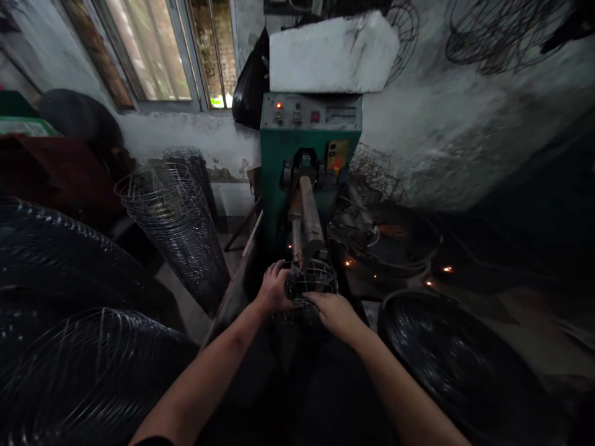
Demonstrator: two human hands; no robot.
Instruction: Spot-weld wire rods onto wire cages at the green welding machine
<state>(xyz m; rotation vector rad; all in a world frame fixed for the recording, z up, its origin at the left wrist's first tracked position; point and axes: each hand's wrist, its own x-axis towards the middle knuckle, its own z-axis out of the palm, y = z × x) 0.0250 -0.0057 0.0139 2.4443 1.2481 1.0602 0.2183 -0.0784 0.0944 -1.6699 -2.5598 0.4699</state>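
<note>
A small round wire cage (320, 277) sits at the electrode tips of a green spot welder (274, 161). My left hand (275, 288) grips its left side, fingers curled over the wires. On the near right side my right hand (332, 313) is closed on the same cage, thumb pointing left. Two copper-coloured welder arms (310, 214) reach toward me just above the cage, their ends meeting it. Orange sparks (348, 263) glow to the right of the cage. The lower part of the cage is dark and partly hidden by my hands.
Stacked wire rings (174, 217) stand in a tall column at left, beside more black wire stacks (93, 371). A large pile of black wire rings (446, 347) lies at right. A white foam block (325, 56) rests on the welder. A slanted board edge (237, 272) runs left of my hands.
</note>
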